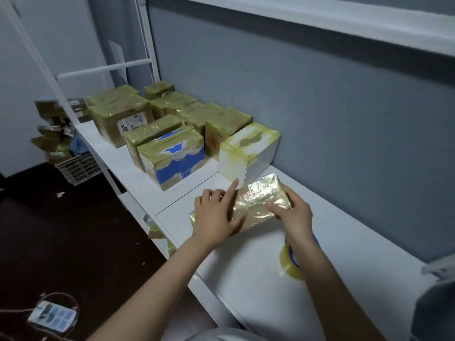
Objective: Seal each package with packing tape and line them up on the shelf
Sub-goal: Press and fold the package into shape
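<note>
Between both hands [216,217] [294,214], taped package [258,200]

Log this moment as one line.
left hand: holds package | right hand: grips package end | tape roll: on shelf, under right forearm

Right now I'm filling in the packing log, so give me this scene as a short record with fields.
in work: tape-wrapped package, lying on the shelf
left hand: holds its left end, index finger straight
right hand: grips its right end
tape roll: on the shelf, under the right forearm
done: taped boxes lined up further left along the shelf
</note>
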